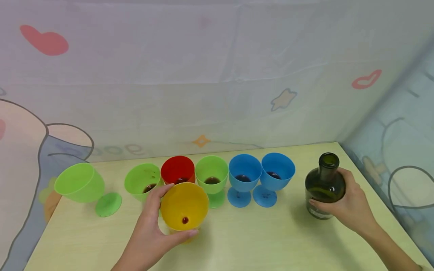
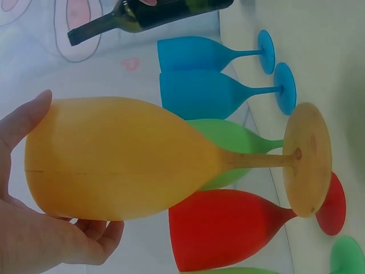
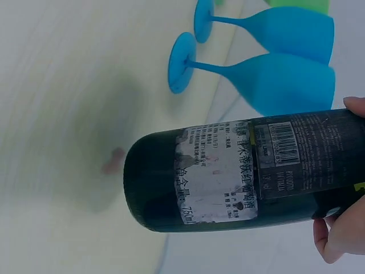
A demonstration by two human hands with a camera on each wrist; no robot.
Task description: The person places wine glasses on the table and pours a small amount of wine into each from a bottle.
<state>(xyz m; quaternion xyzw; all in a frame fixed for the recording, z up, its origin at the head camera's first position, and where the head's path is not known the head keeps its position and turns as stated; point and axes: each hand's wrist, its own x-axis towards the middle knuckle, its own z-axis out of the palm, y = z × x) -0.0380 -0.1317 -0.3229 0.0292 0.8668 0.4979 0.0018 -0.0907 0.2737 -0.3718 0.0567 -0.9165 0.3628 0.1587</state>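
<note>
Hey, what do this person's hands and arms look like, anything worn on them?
The left hand and right hand are bare: no gloves, rings or watch show. The right forearm is uncovered, except for a pale scrap at the head view's bottom edge, perhaps a sleeve, too little to tell.

Left hand [image 2: 34,234] grips yellow goblet [image 2: 125,160] round bowl, thumb one side, fingers opposite. Behind it, along edge of table [image 2: 322,51] next to patterned backdrop [image 2: 108,77]: blue goblet [image 2: 191,55] beside second blue goblet [image 2: 199,96], green goblet [image 2: 234,131] partly hidden, red goblet [image 2: 228,231], second green goblet [image 2: 348,257] mostly cut off. Past blue pair, dark bottle [image 2: 171,14], sliver of right hand [image 2: 149,2] on it.
</note>
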